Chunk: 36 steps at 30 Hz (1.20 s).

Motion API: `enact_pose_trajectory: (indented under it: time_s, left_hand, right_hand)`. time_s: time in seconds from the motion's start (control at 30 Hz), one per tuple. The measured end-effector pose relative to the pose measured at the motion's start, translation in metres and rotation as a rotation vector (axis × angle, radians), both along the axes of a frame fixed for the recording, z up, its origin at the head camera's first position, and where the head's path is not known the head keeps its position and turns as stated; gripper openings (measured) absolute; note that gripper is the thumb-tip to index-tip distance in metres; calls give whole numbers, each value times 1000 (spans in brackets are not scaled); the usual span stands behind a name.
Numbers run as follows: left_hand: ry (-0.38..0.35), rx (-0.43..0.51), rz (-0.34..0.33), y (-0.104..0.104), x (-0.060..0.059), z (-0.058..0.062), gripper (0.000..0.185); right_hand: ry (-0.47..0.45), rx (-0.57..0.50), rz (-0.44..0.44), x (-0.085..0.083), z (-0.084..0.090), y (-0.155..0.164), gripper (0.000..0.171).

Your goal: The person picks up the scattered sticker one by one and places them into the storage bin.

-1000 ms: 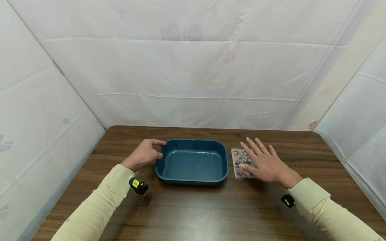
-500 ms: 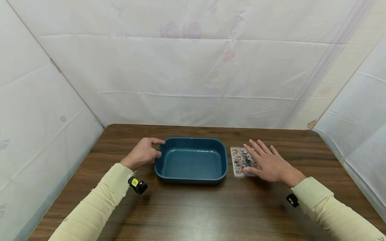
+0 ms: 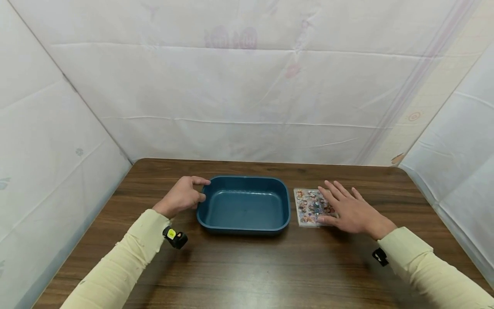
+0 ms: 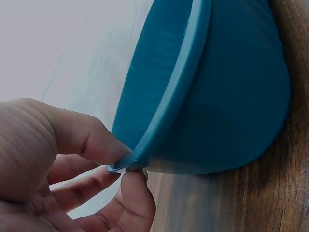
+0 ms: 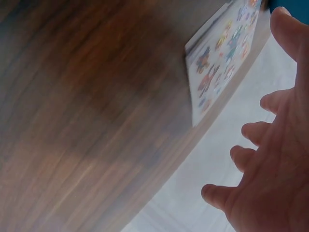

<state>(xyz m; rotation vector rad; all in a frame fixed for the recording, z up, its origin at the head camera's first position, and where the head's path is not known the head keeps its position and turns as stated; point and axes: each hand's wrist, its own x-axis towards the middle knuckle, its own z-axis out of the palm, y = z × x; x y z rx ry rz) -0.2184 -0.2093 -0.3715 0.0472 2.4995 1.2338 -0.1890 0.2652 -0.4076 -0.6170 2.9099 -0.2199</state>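
Observation:
A dark blue plastic basin (image 3: 244, 232) stands on the table, its inside bare. My left hand (image 3: 182, 196) pinches its rim at the left end; in the left wrist view the thumb and fingers (image 4: 137, 195) meet at the lip of the basin (image 4: 227, 92). Just right of the basin lies a thin stack of clear sticker sheets (image 3: 307, 207) printed with small colourful figures. Over its right part my right hand (image 3: 353, 214) is spread palm down, hiding some of it. The right wrist view shows a gap between that hand (image 5: 277, 159) and the sheets (image 5: 219, 65).
The brown wood-grain table (image 3: 247, 274) extends in front of the basin and to both sides. White sheeting (image 3: 247, 94) hangs behind the table and along its left and right. Black camera mounts (image 3: 175, 238) are strapped at both wrists.
My right hand has drifted a little to the right, uncovering more of the sticker sheets. The left hand keeps its hold on the basin's rim.

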Motion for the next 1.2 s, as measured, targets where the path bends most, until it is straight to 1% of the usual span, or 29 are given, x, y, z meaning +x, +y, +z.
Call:
enact_pose_trajectory:
  time_s: [0.13,0.37,0.73,0.87,1.0,1.2]
  left_hand:
    - [4,-3,-1,0,0,0,53]
    - [13,1,-4,1,2,1,51]
    - [36,8,-9,1,2,-1,51]
    - [40,7,-9,1,2,-1,51]
    - [41,10,-4,1,2,-2,51]
    - [30,15,0,2,2,-2,51]
  right_hand:
    - [-13,-15,5,-1,0,5,95]
    - [-18,6,8,-6,-5,15,98]
    - [-10,15,-25,-15,-12,28,101]
    - [-28,5,-43,-17,-13,32,102]
    - [-38,-16,-42,-20,-11,35,98]
    - [-8,-35,-10,-28,-11,39,91]
